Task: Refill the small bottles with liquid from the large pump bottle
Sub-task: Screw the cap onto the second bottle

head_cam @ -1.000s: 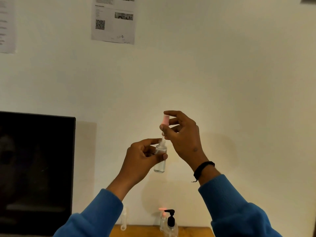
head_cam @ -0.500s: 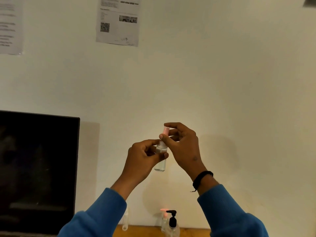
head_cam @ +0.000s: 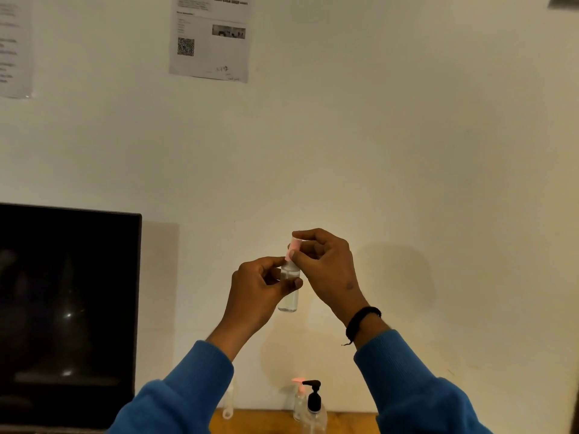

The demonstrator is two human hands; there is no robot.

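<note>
I hold a small clear bottle with liquid in it up in front of the wall. My left hand grips its body between thumb and fingers. My right hand pinches the pink cap, which sits on the bottle's neck. Far below, on the wooden table, stands the large pump bottle with a black pump head. Just behind it is another small bottle with a pink top. A clear small bottle stands to the left, partly behind my left sleeve.
A dark monitor fills the left side. Printed sheets hang on the white wall above. Only a narrow strip of the table shows at the bottom edge between my blue sleeves.
My right hand brought the pink cap down from above the open neck onto the small bottle. Both hands sank slightly in the view.
</note>
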